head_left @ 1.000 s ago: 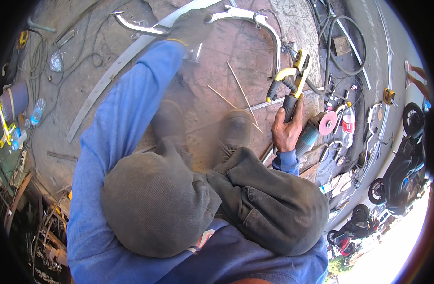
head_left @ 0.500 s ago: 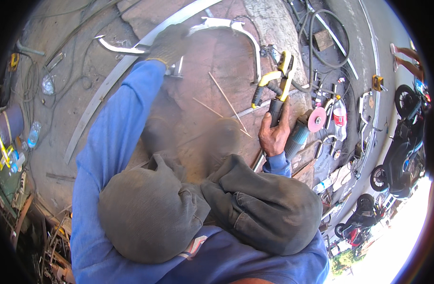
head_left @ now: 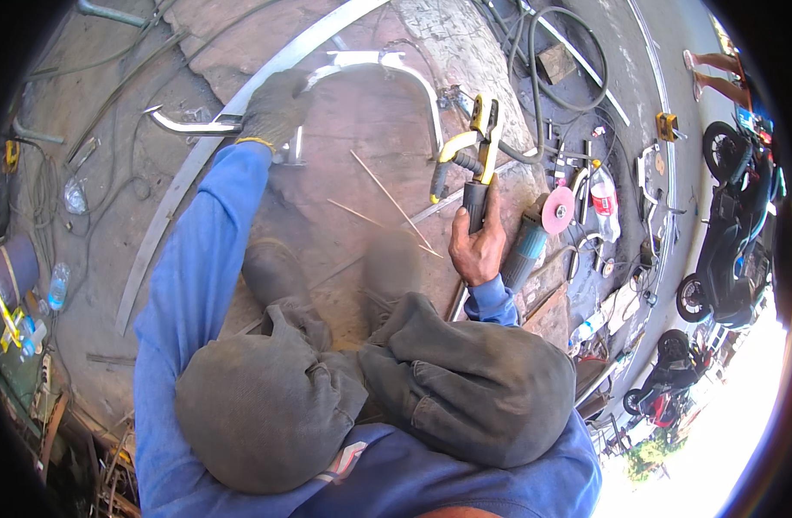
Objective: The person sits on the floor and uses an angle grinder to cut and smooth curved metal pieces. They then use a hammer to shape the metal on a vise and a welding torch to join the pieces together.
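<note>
My left hand (head_left: 275, 110) wears a dark work glove and is closed on a bent metal tube frame (head_left: 423, 79). The frame's bright arch lies to the right of the glove, and one curved tube end (head_left: 189, 127) sticks out to the left. The glove hides the part it grips. My bare right hand (head_left: 479, 250) is wrapped round the black handle of a welding electrode holder (head_left: 476, 197) with yellow jaws pointing away from me. No rod can be made out in the jaws. Just right of that hand lies an angle grinder (head_left: 525, 253) with a pink disc (head_left: 558, 211).
Two thin rods (head_left: 392, 198) lie on the ground before my boots. A long flat metal strip (head_left: 173, 200) curves past the left hand. Cables (head_left: 605, 60), a plastic bottle (head_left: 603, 203) and small bent tubes lie at right. Motorcycles (head_left: 719, 233) and a person's legs (head_left: 717, 73) are farther right.
The view has shifted, so the scene sits farther left and mostly lower. Both hands keep their holds on the tube frame and the electrode holder.
</note>
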Available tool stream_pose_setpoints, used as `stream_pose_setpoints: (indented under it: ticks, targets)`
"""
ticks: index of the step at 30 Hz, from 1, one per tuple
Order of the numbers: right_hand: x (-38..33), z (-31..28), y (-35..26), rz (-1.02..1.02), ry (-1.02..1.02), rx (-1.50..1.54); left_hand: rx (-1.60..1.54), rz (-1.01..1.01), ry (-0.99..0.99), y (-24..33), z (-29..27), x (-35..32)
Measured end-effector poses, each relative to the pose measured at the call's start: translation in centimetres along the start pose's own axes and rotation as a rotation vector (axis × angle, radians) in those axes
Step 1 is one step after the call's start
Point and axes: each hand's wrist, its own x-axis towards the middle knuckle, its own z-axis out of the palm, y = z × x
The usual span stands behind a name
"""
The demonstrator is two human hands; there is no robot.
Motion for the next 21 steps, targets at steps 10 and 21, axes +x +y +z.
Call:
stream_pose_setpoints:
  ticks: [10, 21]
  targets:
    - [0.78, -0.47, -0.48, 0.058, -0.034, -0.017, -0.034, -0.045, -0.066, 0.22, -0.28, 0.22]
    - [0.81, -0.80, -0.74, 0.015, -0.089, -0.071, 0.006, -0.003, 0.038, -0.29, 0.47, 0.15]
